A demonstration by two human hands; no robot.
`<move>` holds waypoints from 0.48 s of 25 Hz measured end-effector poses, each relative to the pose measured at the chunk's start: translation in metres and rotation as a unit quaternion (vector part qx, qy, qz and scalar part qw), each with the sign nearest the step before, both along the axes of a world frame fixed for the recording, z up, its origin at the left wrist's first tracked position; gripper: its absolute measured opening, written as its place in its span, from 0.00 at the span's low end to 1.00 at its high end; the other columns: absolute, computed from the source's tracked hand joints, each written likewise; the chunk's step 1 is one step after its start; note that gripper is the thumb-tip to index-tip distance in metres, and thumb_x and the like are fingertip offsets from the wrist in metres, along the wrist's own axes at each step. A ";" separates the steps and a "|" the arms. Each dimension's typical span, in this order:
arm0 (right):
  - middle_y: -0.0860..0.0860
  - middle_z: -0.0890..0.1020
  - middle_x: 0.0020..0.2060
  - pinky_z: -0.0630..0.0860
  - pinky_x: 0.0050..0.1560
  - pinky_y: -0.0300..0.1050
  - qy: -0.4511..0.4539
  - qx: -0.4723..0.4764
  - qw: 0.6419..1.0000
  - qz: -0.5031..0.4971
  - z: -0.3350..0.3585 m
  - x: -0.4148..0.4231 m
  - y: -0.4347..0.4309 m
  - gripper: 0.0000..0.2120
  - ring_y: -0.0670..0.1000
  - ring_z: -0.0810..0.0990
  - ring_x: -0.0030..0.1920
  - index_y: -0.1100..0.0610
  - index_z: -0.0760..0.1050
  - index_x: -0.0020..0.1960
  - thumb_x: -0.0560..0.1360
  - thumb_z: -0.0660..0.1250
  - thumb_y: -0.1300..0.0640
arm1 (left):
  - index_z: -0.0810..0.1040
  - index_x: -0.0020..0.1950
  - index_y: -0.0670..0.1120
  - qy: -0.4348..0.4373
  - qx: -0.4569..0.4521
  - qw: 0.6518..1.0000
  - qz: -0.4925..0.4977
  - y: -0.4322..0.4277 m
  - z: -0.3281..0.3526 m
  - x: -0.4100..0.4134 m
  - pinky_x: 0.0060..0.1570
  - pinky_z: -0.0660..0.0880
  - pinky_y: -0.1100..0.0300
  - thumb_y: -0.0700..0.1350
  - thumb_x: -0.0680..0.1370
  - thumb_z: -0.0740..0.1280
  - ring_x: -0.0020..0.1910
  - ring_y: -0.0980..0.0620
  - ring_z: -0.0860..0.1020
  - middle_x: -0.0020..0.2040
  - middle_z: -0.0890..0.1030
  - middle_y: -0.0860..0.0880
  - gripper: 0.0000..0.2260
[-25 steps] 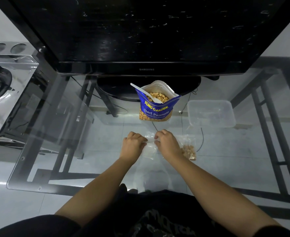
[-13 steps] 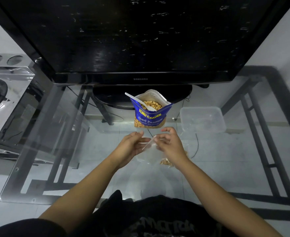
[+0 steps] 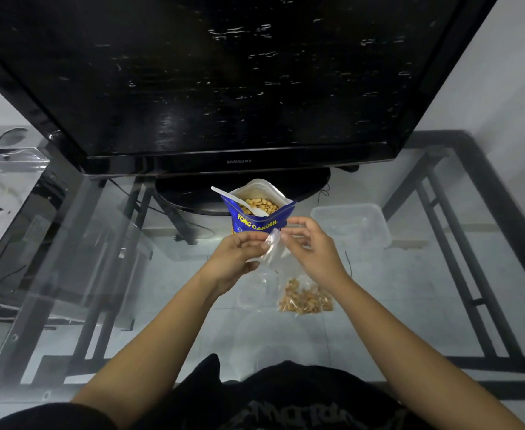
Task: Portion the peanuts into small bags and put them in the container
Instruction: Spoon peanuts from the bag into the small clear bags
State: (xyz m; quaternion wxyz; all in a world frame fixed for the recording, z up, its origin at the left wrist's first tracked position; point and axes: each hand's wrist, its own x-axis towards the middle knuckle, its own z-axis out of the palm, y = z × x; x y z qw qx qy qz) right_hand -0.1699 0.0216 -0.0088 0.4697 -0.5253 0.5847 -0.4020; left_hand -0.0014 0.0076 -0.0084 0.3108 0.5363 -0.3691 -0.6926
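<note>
Left grip and right grip pinch an empty bag at its mouth; next, I reckon, spread it open for peanuts.

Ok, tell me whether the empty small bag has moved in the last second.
Yes. The empty small bag has risen off the glass table, from below the Tong Garden peanut pouch to level with its lower front.

"SAMSUNG" stands in small pale letters on the lower bezel of the black television, at twelve o'clock from the blue peanut pouch. The pouch's front reads "TONG GARDEN" in yellow. At six o'clock, the black shirt carries print too blurred to read.
</note>
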 end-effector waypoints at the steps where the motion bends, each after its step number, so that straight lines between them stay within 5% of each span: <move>1: 0.44 0.82 0.44 0.73 0.43 0.29 0.002 0.006 1.000 -0.004 0.001 -0.001 0.000 0.15 0.43 0.80 0.44 0.50 0.72 0.56 0.72 0.71 0.52 | 0.79 0.51 0.45 -0.004 -0.009 1.000 0.007 -0.002 0.002 0.001 0.40 0.72 0.63 0.36 0.74 0.69 0.40 0.55 0.76 0.40 0.79 0.50 0.08; 5: 0.45 0.82 0.36 0.73 0.42 0.32 0.018 0.011 1.000 -0.005 0.005 -0.005 -0.005 0.17 0.44 0.80 0.39 0.51 0.73 0.55 0.69 0.74 0.54 | 0.80 0.49 0.43 -0.005 -0.011 1.000 -0.008 -0.005 0.010 0.001 0.38 0.74 0.65 0.35 0.72 0.70 0.37 0.56 0.77 0.38 0.79 0.49 0.07; 12: 0.45 0.84 0.38 0.72 0.45 0.27 0.032 -0.050 0.998 0.030 0.015 -0.010 -0.012 0.15 0.40 0.80 0.40 0.46 0.70 0.56 0.73 0.70 0.57 | 0.80 0.44 0.44 0.125 0.089 0.986 0.069 -0.005 0.015 -0.008 0.28 0.74 0.68 0.39 0.76 0.66 0.27 0.58 0.75 0.35 0.78 0.49 0.04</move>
